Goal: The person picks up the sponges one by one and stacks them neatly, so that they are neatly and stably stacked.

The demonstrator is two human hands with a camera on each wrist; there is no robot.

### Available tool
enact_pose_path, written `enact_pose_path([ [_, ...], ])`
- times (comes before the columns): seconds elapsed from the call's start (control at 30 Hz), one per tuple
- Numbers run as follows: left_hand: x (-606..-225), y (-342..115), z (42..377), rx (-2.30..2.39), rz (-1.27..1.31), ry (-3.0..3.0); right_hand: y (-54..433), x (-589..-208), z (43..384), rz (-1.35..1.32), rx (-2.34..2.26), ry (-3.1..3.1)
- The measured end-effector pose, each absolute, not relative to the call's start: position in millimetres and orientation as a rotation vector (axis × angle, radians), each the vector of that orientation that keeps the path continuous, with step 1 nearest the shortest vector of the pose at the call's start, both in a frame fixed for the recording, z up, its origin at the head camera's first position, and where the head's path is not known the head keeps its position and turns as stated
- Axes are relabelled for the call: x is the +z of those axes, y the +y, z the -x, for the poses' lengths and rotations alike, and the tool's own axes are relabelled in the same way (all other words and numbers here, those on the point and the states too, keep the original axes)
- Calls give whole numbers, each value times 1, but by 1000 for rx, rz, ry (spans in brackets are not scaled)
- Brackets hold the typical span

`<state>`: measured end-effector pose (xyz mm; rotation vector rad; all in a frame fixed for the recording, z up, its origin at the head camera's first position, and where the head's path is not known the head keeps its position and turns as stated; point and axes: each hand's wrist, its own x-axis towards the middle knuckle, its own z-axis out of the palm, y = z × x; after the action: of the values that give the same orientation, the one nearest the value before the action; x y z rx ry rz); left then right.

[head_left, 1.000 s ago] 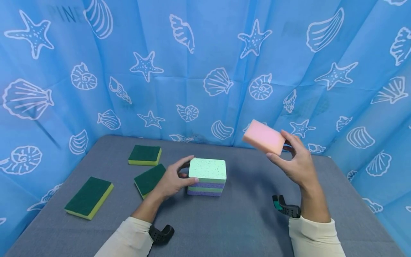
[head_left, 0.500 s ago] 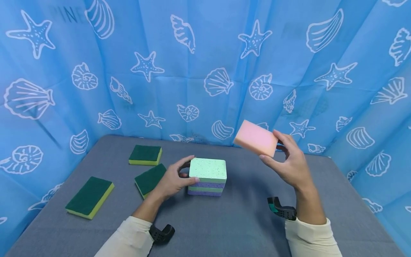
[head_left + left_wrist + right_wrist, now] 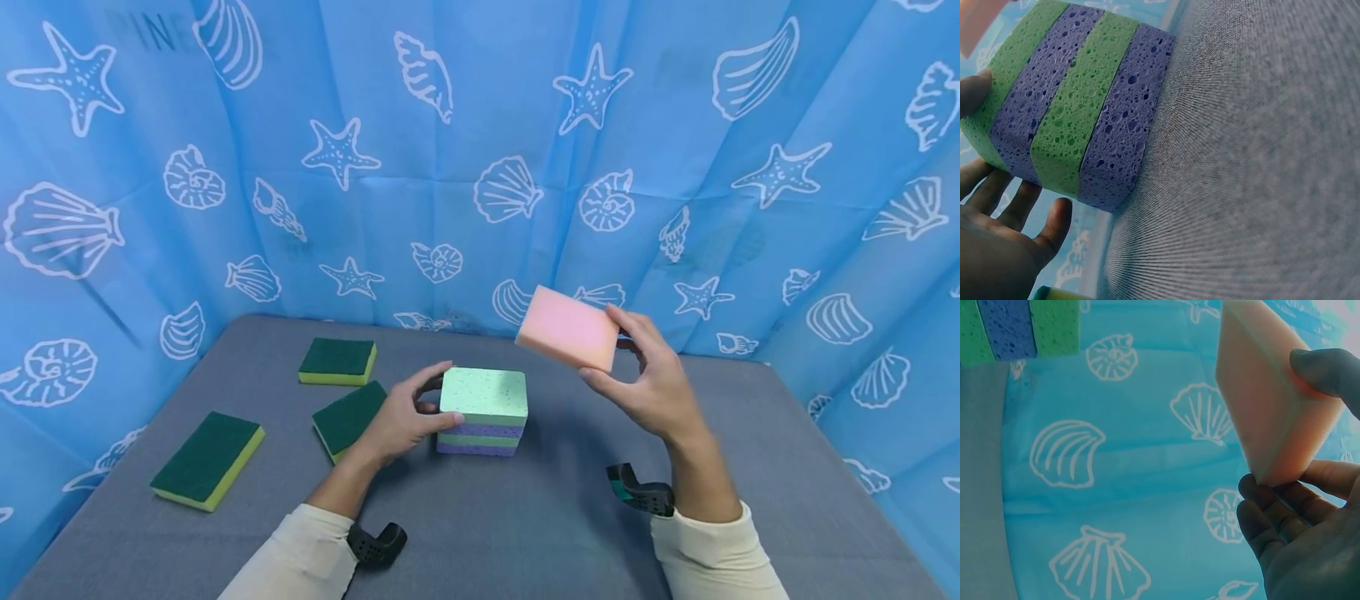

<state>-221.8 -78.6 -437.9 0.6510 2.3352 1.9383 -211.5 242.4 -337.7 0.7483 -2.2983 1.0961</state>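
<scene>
Fingers [image 3: 633,323] of the right hand [image 3: 654,379]: we are finding them holding the right end of the pink sponge [image 3: 570,327], thumb pressing near its lower corner, the others reaching round the far side; the span is matching the sponge's width.

Pink sponge, place: we are seeing it hanging in the air above the table [image 3: 517,533], lying to the left of the right fingers, its broad face showing to the head camera.

Pink sponge, long axis: we are reading it as sloping, running from upper left down toward the right hand, the free end pointing left.

Sponge stack [image 3: 483,396]: we are counting four layers, green and purple alternating, green on top; it is standing on the table, its long axis running left to right.

Fingers of the left hand [image 3: 408,417]: we are noting them wide, gripping the left end of the stack, thumb touching the top green layer on the near side.

Key relation: we are judging that the coming move is turning on this gap; the free end is hanging above and near the stack's right side, not touching, depth uncertain to us. The right hand is commanding the pink sponge, the left the stack.

Green-topped sponges [image 3: 337,358]: we are logging three, all lying flat at left, one partly hiding behind the left hand.
</scene>
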Motion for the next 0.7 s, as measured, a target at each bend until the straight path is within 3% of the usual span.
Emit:
enact_pose_path([
  [0.7, -437, -79, 222, 1939, -650, 2340, 208, -363, 219, -924, 1124, -2374],
])
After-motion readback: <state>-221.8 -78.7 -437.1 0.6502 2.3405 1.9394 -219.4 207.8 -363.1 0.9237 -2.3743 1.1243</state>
